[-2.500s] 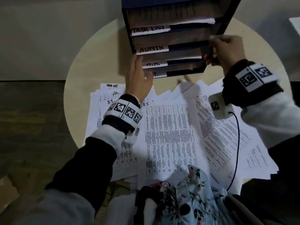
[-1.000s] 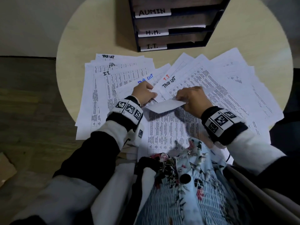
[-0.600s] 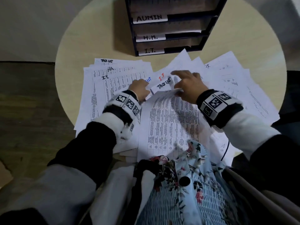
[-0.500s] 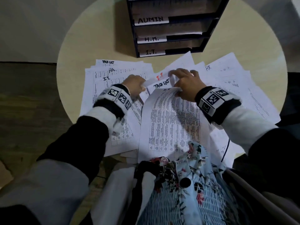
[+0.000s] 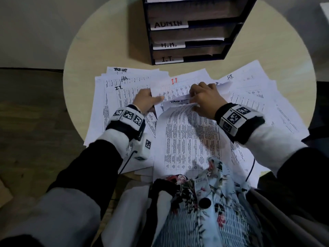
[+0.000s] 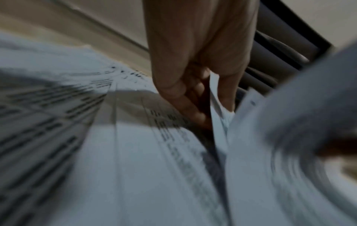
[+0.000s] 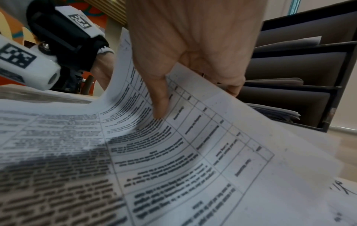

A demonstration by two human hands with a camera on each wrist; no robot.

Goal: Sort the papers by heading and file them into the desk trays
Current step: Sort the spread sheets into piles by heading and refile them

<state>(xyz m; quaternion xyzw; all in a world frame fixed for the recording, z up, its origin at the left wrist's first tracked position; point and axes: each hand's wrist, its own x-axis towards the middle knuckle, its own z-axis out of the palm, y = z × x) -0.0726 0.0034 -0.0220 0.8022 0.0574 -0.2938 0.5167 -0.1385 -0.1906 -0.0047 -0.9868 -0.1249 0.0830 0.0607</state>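
Printed papers point(image 5: 124, 107) with handwritten headings lie fanned over the round table. My left hand point(image 5: 148, 101) pinches the left edge of a sheet headed I.T. in red point(image 5: 175, 86); in the left wrist view, the hand point(image 6: 193, 73) holds a paper edge point(image 6: 218, 119) between thumb and fingers. My right hand point(image 5: 204, 100) grips the raised top edge of the front printed sheet point(image 5: 187, 139), just over a sheet headed TASK LIST point(image 5: 178, 102). In the right wrist view the hand point(image 7: 183, 53) has its thumb on that sheet point(image 7: 173, 152). The black desk trays point(image 5: 231, 29) stand behind.
Tray labels read ADMIN point(image 5: 169, 24), H.R. point(image 5: 169, 45) and I.T. point(image 5: 168, 59); the trays point(image 7: 332, 85) hold papers. Sheets headed HR point(image 5: 230, 77) and TASK LIST point(image 5: 121, 70) lie at the pile's far edge. Bare table top point(image 5: 106, 41) shows left of the trays.
Both hands came down from the trays to the paper pile. They have worked forward through the sheets, and the red I.T. sheet is now more exposed.
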